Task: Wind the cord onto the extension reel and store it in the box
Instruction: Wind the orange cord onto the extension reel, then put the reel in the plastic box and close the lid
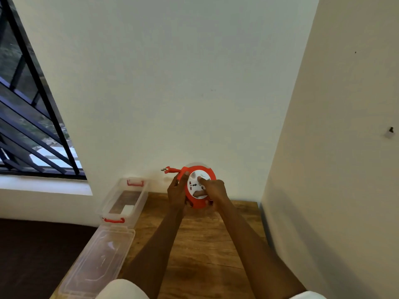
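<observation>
A round red extension reel (199, 203) with a white socket face is held upright above the far end of the wooden table (200, 251). My left hand (177, 192) grips its left rim. My right hand (213, 189) is curled on the white face, index finger and thumb pressing into it. The red plug (170, 170) on a short length of red cord sticks out to the left from the reel's top. A clear plastic box (112, 201) with red clasps stands open at the table's left edge.
The box's clear lid (97, 257) lies flat on the table in front of the box. White walls close in behind and on the right. A barred window (32, 126) is on the left, and dark floor lies below the table's left side.
</observation>
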`<state>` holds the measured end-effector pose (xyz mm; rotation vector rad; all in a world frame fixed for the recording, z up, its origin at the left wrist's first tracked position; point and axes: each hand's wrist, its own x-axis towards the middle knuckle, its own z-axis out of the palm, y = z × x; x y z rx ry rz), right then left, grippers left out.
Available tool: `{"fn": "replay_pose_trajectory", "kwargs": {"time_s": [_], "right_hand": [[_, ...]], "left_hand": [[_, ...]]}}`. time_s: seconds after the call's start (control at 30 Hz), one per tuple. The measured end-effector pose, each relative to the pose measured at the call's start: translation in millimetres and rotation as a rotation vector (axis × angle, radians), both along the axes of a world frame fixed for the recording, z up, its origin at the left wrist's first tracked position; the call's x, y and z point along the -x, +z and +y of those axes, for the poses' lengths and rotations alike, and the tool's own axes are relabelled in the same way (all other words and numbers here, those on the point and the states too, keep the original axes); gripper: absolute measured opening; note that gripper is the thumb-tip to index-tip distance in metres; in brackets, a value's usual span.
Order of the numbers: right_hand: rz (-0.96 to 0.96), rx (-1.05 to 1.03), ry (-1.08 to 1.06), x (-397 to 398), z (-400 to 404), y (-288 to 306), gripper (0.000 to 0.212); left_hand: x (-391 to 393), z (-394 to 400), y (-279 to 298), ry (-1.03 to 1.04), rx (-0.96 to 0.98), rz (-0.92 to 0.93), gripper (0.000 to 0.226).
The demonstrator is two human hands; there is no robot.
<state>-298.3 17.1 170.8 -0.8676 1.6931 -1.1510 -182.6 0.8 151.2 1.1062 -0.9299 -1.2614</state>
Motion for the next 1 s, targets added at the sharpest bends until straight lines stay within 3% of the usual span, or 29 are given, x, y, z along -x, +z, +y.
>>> {"fn": "replay_pose_trajectory", "kwargs": {"time_s": [0.1, 0.2, 0.33, 0.4, 0.53, 0.73, 1.0], "right_hand": [[0.335, 0.097, 0.01, 16.0, 0.0, 0.0, 0.033], [0.79, 0.328, 0.1, 26.9, -0.6, 2.8, 0.021], [1.418, 0.596, 0.583, 28.8, -9.3, 2.3, 0.042], [1.577, 0.615, 0.786, 30.1, -9.7, 2.8, 0.056], [1.774, 0.679, 1.068, 36.8, -10.7, 6.6, 0.079], [1.979, 0.853, 1.059, 30.3, -8.8, 0.6, 0.089], [1.787, 0.814, 0.939, 11.6, -19.4, -18.6, 0.079]], "left_hand": [[-17.6, -2.3, 2.0, -0.078, -0.046, 0.12, 0.044], [-33.8, -8.9, 3.7, -0.163, -0.077, 0.136, 0.049], [-41.0, -13.4, 1.6, -0.106, -0.069, 0.034, 0.045], [-46.6, -15.8, -1.0, -0.163, -0.087, 0.039, 0.045], [-60.3, -22.4, 2.7, -0.311, -0.154, -0.026, 0.052], [-57.3, -17.1, -2.8, -0.385, -0.177, -0.082, 0.049], [-65.7, -26.5, -12.3, -0.301, -0.107, -0.109, 0.047]]}}
